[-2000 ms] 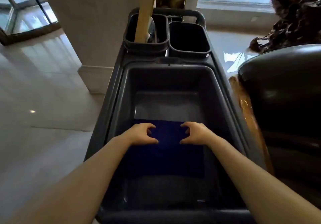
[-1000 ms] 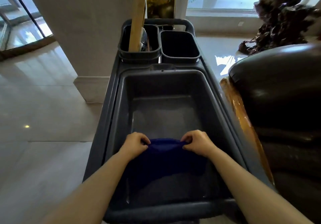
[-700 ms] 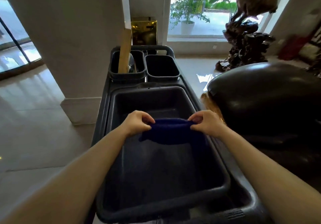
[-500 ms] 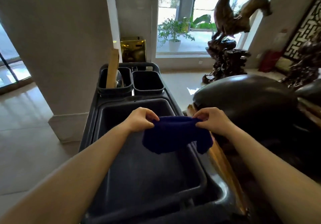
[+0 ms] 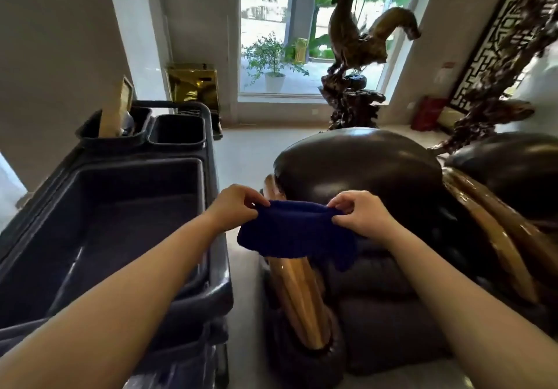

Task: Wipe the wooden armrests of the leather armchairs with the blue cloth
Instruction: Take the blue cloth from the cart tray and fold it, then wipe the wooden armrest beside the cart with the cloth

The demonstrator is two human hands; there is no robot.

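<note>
head view, left hand and right hand pinching blue cloth, no legible writing

Wooden armrest: upper stretch hidden behind blue cloth. Second armchair: cut off at right edge. Cart: lower part cut off by bottom edge.

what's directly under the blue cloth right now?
The blue cloth, pinched at its top edge by the left hand and right hand, hangs over the armchair's wooden armrest. The armrest's middle stretch is covered; contact cannot be told.
</note>
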